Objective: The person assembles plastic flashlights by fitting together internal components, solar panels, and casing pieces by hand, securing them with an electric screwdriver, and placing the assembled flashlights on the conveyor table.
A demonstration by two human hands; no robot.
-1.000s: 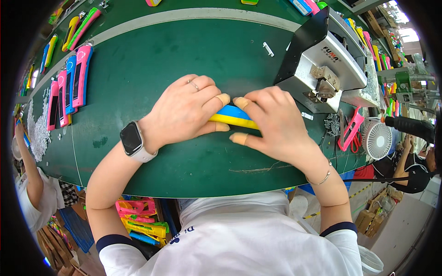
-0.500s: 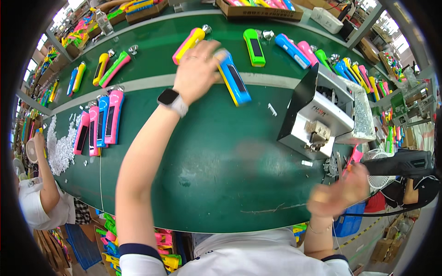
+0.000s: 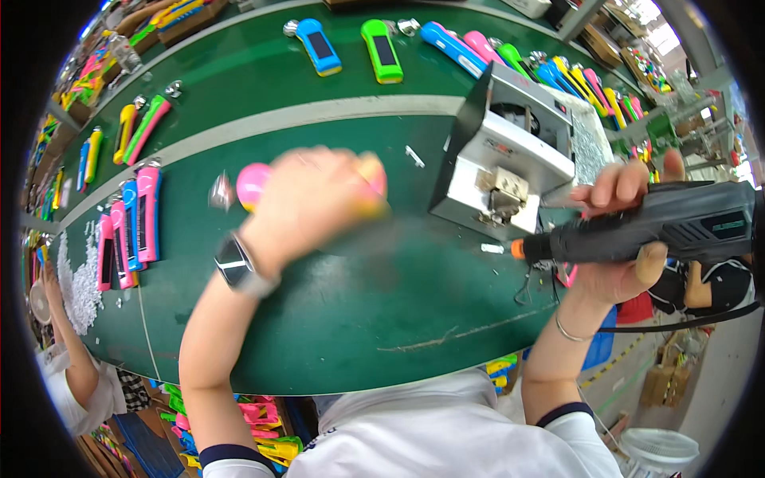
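Note:
My left hand (image 3: 307,191), blurred by motion, is closed around a pink-and-yellow flashlight body (image 3: 253,185) above the green tabletop. Its round pink end sticks out to the left, and a shiny reflector piece (image 3: 221,191) hangs beside that end. My right hand (image 3: 603,280) grips a black electric screwdriver (image 3: 693,223), thumb below and fingers over the top. The tool's orange tip (image 3: 519,248) points left, just in front of a silver screw-feeder machine (image 3: 478,159). A blue flashlight body (image 3: 320,49) and a green one (image 3: 382,52) lie on the far strip.
Several pink and blue flashlight bodies (image 3: 147,211) stand in a row at left, near a pile of small white parts (image 3: 80,287). More coloured bodies (image 3: 594,80) lie at the far right. A black cable (image 3: 685,327) trails from the screwdriver. Another person's arm (image 3: 68,319) is at the left.
My left hand has let go of the blue flashlight body on the far strip and brought the pink-and-yellow one nearer. My right hand has risen and taken hold of the electric screwdriver.

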